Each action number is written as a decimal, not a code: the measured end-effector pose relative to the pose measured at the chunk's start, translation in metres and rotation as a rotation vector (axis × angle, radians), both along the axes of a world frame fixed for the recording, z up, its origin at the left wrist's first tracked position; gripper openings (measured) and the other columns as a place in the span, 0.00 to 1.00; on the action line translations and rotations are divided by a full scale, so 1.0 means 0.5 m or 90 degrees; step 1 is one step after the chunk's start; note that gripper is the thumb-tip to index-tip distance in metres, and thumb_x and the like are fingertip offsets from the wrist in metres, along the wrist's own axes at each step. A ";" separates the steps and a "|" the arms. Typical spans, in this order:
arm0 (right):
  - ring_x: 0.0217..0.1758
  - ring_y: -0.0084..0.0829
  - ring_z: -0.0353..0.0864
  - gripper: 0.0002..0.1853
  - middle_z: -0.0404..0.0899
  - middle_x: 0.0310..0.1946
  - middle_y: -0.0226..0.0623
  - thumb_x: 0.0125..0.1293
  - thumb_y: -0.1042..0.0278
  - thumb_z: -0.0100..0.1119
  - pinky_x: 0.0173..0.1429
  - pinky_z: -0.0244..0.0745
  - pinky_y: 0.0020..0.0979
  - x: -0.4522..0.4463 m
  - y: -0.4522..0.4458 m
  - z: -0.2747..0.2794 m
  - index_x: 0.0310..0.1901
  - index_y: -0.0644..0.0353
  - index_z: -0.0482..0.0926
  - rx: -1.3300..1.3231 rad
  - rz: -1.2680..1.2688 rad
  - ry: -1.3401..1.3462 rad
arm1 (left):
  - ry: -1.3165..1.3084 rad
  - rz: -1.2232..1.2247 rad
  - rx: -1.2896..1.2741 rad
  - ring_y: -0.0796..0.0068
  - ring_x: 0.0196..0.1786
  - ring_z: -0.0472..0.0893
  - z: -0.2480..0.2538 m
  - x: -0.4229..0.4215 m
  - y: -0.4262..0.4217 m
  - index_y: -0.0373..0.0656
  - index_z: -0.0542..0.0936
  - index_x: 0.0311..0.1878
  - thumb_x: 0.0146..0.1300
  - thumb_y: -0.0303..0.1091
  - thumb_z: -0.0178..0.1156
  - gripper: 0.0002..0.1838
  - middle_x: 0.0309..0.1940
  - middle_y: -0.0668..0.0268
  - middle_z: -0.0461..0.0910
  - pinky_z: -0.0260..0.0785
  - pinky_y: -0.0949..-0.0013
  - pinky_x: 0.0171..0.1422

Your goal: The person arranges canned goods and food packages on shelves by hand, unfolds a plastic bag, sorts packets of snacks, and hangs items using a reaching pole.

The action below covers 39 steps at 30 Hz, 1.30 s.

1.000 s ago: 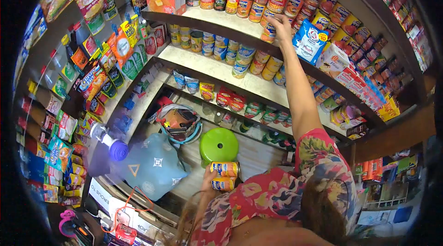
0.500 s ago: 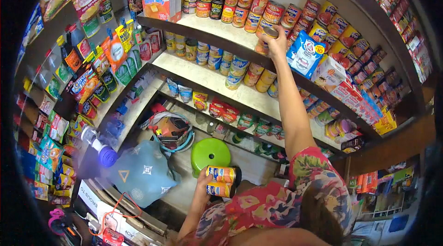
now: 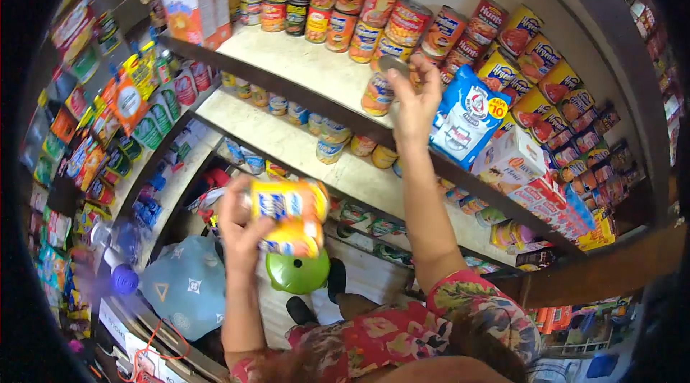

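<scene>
My left hand [image 3: 241,228] is wrapped round two cans with yellow-and-orange labels [image 3: 291,217], held together on their sides above the green stool. Motion blurs them, and the small print cannot be read. At the upper shelf, my right hand [image 3: 415,99] has its thumb and fingers apart beside the top of a can [image 3: 377,95] near the shelf's front edge. The thumb is at the rim of that can; whether it presses on it is hard to see. Behind it stand rows of stacked cans [image 3: 408,22] with red, orange and yellow labels.
A blue-and-white milk powder pack [image 3: 467,117] and a white box [image 3: 510,156] stand right of my right hand. Pancake mix boxes [image 3: 194,2] are at the shelf's left end. Below are a green stool [image 3: 298,271] and a pale blue bag [image 3: 183,286].
My left hand has risen toward the shelves with the two cans. The right hand's fingers have spread from their closed grip at the can's top. The view has shifted.
</scene>
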State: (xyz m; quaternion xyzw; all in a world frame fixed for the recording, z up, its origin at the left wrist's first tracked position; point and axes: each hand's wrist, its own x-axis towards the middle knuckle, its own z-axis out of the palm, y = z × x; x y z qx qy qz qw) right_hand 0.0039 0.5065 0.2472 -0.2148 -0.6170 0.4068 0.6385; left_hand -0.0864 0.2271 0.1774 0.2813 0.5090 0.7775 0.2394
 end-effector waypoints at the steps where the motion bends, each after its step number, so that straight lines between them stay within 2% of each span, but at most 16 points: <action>1: 0.53 0.33 0.68 0.22 0.71 0.47 0.40 0.49 0.72 0.67 0.60 0.60 0.32 0.000 0.009 -0.009 0.46 0.64 0.72 0.026 0.009 -0.002 | 0.112 0.082 0.012 0.68 0.54 0.71 0.003 -0.040 0.031 0.34 0.67 0.57 0.40 0.42 0.69 0.40 0.52 0.59 0.68 0.62 0.68 0.60; 4: 0.58 0.42 0.66 0.21 0.68 0.51 0.46 0.45 0.74 0.67 0.64 0.57 0.38 0.009 -0.013 0.011 0.43 0.64 0.72 0.195 -0.056 -0.088 | 0.198 0.135 0.082 0.66 0.56 0.71 0.158 -0.065 0.124 0.34 0.64 0.60 0.47 0.30 0.67 0.35 0.51 0.58 0.70 0.62 0.64 0.62; 5: 0.60 0.43 0.64 0.20 0.68 0.52 0.46 0.45 0.74 0.66 0.65 0.56 0.40 0.010 -0.015 0.010 0.43 0.63 0.73 0.217 -0.060 -0.096 | 0.311 0.193 0.089 0.66 0.56 0.71 0.184 -0.083 0.160 0.34 0.65 0.59 0.48 0.29 0.67 0.34 0.51 0.59 0.71 0.62 0.65 0.62; 6: 0.61 0.45 0.63 0.20 0.67 0.52 0.47 0.45 0.74 0.66 0.66 0.54 0.42 0.011 -0.017 0.010 0.42 0.63 0.73 0.239 -0.065 -0.102 | 0.432 0.282 0.063 0.66 0.55 0.72 0.209 -0.097 0.196 0.34 0.66 0.58 0.47 0.29 0.68 0.34 0.52 0.59 0.71 0.62 0.66 0.62; 10: 0.63 0.50 0.59 0.19 0.66 0.53 0.47 0.45 0.72 0.66 0.66 0.51 0.47 0.012 -0.026 0.014 0.41 0.61 0.74 0.289 -0.044 -0.111 | 0.630 0.273 -0.030 0.69 0.52 0.75 0.283 -0.127 0.321 0.38 0.70 0.57 0.47 0.31 0.69 0.31 0.49 0.59 0.75 0.65 0.68 0.58; 14: 0.64 0.51 0.58 0.16 0.66 0.53 0.48 0.47 0.72 0.65 0.65 0.51 0.48 0.020 -0.031 0.017 0.40 0.61 0.75 0.316 -0.032 -0.121 | 0.766 0.158 -0.163 0.70 0.50 0.77 0.288 -0.178 0.421 0.37 0.71 0.55 0.44 0.35 0.70 0.33 0.48 0.57 0.78 0.68 0.67 0.55; 16: 0.63 0.51 0.59 0.16 0.67 0.52 0.47 0.48 0.72 0.64 0.65 0.51 0.48 0.018 -0.027 0.011 0.40 0.60 0.75 0.319 -0.027 -0.127 | 0.816 0.095 -0.240 0.66 0.49 0.79 0.285 -0.189 0.454 0.39 0.72 0.57 0.42 0.36 0.69 0.35 0.46 0.53 0.79 0.69 0.67 0.56; 18: 0.63 0.51 0.59 0.16 0.67 0.51 0.46 0.48 0.71 0.63 0.65 0.51 0.48 0.018 -0.028 0.008 0.40 0.60 0.75 0.310 -0.016 -0.137 | 0.866 0.055 -0.312 0.59 0.46 0.81 0.276 -0.214 0.480 0.43 0.73 0.57 0.41 0.44 0.68 0.36 0.45 0.54 0.80 0.71 0.63 0.51; 21: 0.60 0.51 0.62 0.13 0.69 0.48 0.45 0.48 0.71 0.63 0.64 0.53 0.49 0.012 -0.027 0.005 0.38 0.60 0.75 0.312 -0.011 -0.130 | 0.918 -0.028 -0.349 0.60 0.48 0.80 0.273 -0.239 0.493 0.43 0.73 0.57 0.41 0.44 0.68 0.36 0.47 0.53 0.79 0.70 0.64 0.53; 24: 0.55 0.48 0.68 0.13 0.71 0.44 0.45 0.46 0.74 0.63 0.61 0.58 0.45 0.011 -0.028 0.006 0.35 0.61 0.75 0.300 -0.012 -0.121 | 0.849 -0.125 -0.379 0.60 0.50 0.79 0.283 -0.263 0.487 0.42 0.73 0.58 0.41 0.45 0.68 0.37 0.49 0.52 0.78 0.70 0.64 0.55; 26: 0.52 0.46 0.70 0.13 0.72 0.43 0.45 0.45 0.75 0.64 0.59 0.62 0.42 0.012 -0.025 0.009 0.35 0.62 0.75 0.265 0.015 -0.106 | 0.917 -0.083 -0.352 0.61 0.51 0.79 0.281 -0.256 0.478 0.33 0.71 0.57 0.40 0.43 0.71 0.40 0.49 0.51 0.77 0.69 0.65 0.56; 27: 0.49 0.43 0.73 0.13 0.73 0.42 0.45 0.45 0.77 0.63 0.55 0.67 0.39 0.012 -0.026 0.013 0.35 0.63 0.74 0.222 0.029 -0.086 | 0.972 -0.034 -0.393 0.60 0.53 0.78 0.290 -0.232 0.469 0.32 0.71 0.57 0.38 0.46 0.72 0.42 0.50 0.51 0.77 0.69 0.63 0.56; 28: 0.48 0.42 0.73 0.11 0.74 0.42 0.45 0.47 0.79 0.61 0.53 0.68 0.38 0.020 -0.022 0.021 0.35 0.65 0.74 0.208 0.014 -0.101 | 1.038 0.015 -0.307 0.57 0.50 0.78 0.276 -0.230 0.470 0.34 0.72 0.56 0.37 0.48 0.72 0.42 0.48 0.51 0.77 0.70 0.62 0.54; 30: 0.47 0.41 0.74 0.10 0.75 0.40 0.45 0.49 0.80 0.59 0.53 0.68 0.36 0.045 -0.010 0.068 0.36 0.66 0.75 0.299 -0.089 -0.134 | 1.064 0.075 -0.401 0.54 0.47 0.78 0.266 -0.203 0.457 0.38 0.72 0.56 0.36 0.49 0.72 0.42 0.45 0.51 0.77 0.70 0.61 0.52; 34: 0.37 0.37 0.78 0.09 0.77 0.33 0.43 0.53 0.81 0.53 0.42 0.72 0.31 0.059 0.049 0.142 0.37 0.65 0.76 0.266 -0.104 -0.122 | 0.996 0.274 -0.245 0.54 0.55 0.71 0.233 -0.169 0.424 0.42 0.69 0.58 0.36 0.45 0.72 0.43 0.52 0.56 0.72 0.65 0.56 0.57; 39: 0.45 0.42 0.79 0.13 0.79 0.40 0.47 0.52 0.71 0.55 0.49 0.73 0.37 0.012 0.114 0.247 0.41 0.64 0.77 0.339 -0.127 -0.381 | 0.728 0.326 -0.098 0.48 0.61 0.63 0.174 -0.169 0.432 0.38 0.56 0.65 0.30 0.35 0.76 0.55 0.61 0.46 0.57 0.60 0.55 0.63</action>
